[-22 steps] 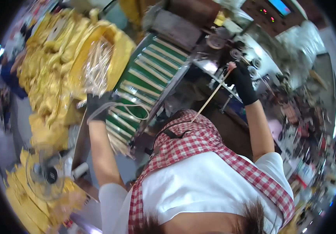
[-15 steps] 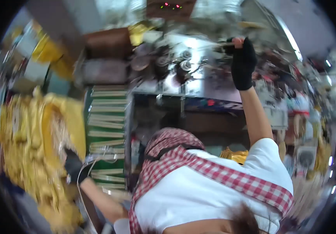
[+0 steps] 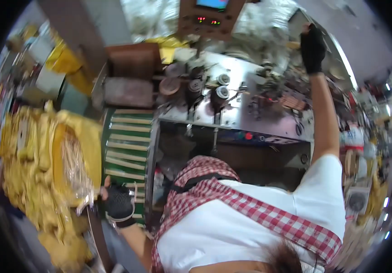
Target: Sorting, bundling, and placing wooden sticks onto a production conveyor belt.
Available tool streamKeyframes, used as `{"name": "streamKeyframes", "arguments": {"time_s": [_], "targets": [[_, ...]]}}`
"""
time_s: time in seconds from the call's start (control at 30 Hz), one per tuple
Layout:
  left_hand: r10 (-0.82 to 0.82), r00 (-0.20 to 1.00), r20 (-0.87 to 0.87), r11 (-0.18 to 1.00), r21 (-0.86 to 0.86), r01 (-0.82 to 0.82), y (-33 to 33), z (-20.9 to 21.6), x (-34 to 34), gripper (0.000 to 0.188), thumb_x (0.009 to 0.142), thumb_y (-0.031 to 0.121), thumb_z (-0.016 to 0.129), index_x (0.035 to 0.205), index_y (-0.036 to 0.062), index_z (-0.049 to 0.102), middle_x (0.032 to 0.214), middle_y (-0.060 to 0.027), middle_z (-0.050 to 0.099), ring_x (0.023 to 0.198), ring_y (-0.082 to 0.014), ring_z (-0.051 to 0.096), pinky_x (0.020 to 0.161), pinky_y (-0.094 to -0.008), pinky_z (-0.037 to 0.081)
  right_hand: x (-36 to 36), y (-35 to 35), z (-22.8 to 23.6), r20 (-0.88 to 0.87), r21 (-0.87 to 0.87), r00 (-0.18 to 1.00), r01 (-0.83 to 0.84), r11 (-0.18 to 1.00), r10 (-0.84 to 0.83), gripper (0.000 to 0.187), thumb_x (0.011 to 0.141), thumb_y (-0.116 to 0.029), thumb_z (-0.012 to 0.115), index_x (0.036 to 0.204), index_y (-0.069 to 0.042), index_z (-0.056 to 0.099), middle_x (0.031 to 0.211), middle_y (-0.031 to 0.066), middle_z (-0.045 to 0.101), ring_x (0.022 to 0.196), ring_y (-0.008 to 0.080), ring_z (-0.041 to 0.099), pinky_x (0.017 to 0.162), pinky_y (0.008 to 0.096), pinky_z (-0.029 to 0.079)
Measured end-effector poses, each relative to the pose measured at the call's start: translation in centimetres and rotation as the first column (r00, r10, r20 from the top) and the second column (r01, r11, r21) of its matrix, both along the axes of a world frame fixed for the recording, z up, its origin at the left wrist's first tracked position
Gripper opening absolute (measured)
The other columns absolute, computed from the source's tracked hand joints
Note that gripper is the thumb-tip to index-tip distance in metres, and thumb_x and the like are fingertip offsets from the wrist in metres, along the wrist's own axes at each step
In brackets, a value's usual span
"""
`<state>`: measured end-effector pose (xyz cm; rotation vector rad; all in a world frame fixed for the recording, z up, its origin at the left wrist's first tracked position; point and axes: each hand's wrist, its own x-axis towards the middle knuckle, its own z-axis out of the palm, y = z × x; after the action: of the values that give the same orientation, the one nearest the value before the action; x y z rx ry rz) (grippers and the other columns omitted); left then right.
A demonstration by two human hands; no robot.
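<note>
My left hand [image 3: 120, 204], in a black fingerless glove, is over the left edge of a green conveyor belt [image 3: 114, 151]. Its bare fingertips stand apart, and no object shows in them. Pairs of pale wooden sticks [image 3: 130, 137] lie crosswise on the belt in spaced rows. Just left of this hand, a yellow bag [image 3: 93, 150] gapes around a bundle of thin wooden sticks [image 3: 71, 154]. My right hand [image 3: 313, 49], gloved likewise, is raised at the far right beside a machine with its fingers curled in; whatever they grip is hidden.
Ahead is a metal machine table [image 3: 269, 109] carrying round rollers [image 3: 222, 93]. Behind it stands a brown control box [image 3: 207, 19] with a lit screen. Scissors [image 3: 299, 128] lie at the table's right. More yellow sacks [image 3: 27, 182] are heaped at left; a brown block [image 3: 130, 91] sits at the belt's far end.
My left hand has moved from the opening of the yellow bag right to the belt's edge. My right hand has gone farther up and right. The view has shifted and sharpened.
</note>
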<state>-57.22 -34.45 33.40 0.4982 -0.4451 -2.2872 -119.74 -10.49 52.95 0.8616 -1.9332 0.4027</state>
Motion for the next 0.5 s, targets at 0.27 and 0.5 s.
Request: {"name": "streamKeyframes", "arguments": {"time_s": [0.27, 0.5], "targets": [[0.555, 0.437, 0.708, 0.657, -0.695, 0.291, 5.0, -0.8, -6.4, 0.035, 0.086, 0.02, 0.063, 0.113, 0.0009, 0.053, 0.093, -0.0099, 0.061, 0.086, -0.0193, 0.058, 0.077, -0.0334, 0.047, 36.3, -12.1, -25.1, 0.808, -0.52, -0.493, -0.854, -0.002, 0.323, 0.049, 0.079, -0.016, 0.071, 0.122, -0.005, 0.052, 0.123, 0.0151, 0.052, 0.086, 0.0237, 0.063, 0.086, 0.0326, 0.048], [0.801, 0.216, 0.558, 0.395, -0.764, 0.51, 5.6, 0.1, -0.4, 0.041, 0.082, 0.016, 0.066, 0.117, 0.0013, 0.051, 0.105, -0.0207, 0.058, 0.096, -0.0375, 0.057, 0.084, -0.0405, 0.046, 45.8, -10.8, -17.5, 0.748, -0.618, -0.648, -0.758, 0.207, -0.143, 0.033, 0.086, -0.031, 0.063, 0.102, -0.003, 0.064, 0.082, 0.0082, 0.063, 0.078, 0.0177, 0.06, 0.074, 0.029, 0.047]]}}
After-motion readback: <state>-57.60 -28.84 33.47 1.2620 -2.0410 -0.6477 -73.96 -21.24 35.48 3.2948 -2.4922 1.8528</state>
